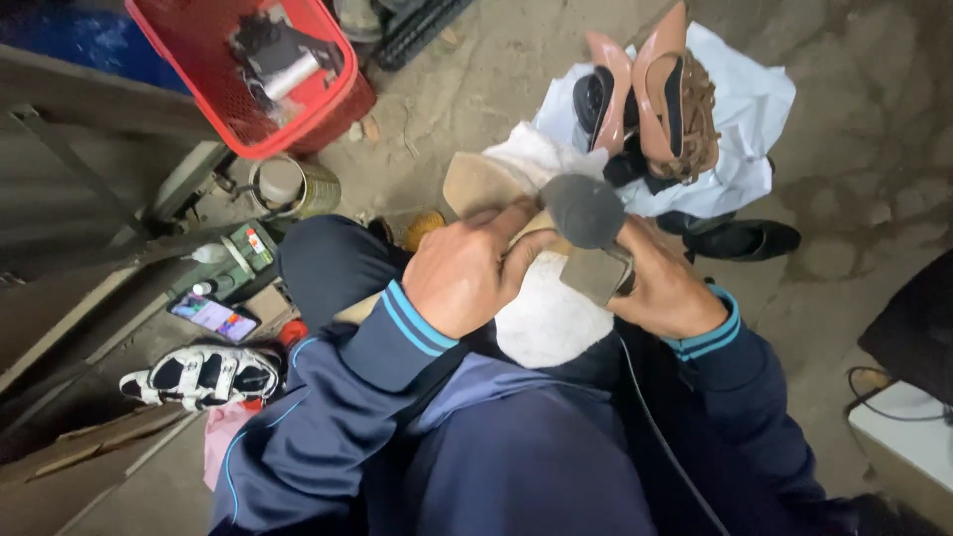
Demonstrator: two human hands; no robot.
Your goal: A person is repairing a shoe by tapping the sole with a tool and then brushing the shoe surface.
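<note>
My left hand [465,270] grips a tan, beige-soled shoe [483,186] that lies sole-up over my lap, fingers curled around its middle. My right hand [663,288] holds the heel end of the same shoe, where a square block heel [596,273] shows. A dark grey rounded object [584,210] sits right in front of the shoe, between the two hands; what it is I cannot tell. A white cloth [541,318] lies on my knees under the shoe. Both sleeves are navy with light blue cuff stripes.
Pink high-heeled shoes [645,94] and dark shoes lie on a white sheet [754,109] on the concrete floor ahead. A red plastic basket [253,69] stands at the upper left, a metal tin [293,186] beside it. A phone [213,316] and a black-and-white sandal [204,375] lie at the left.
</note>
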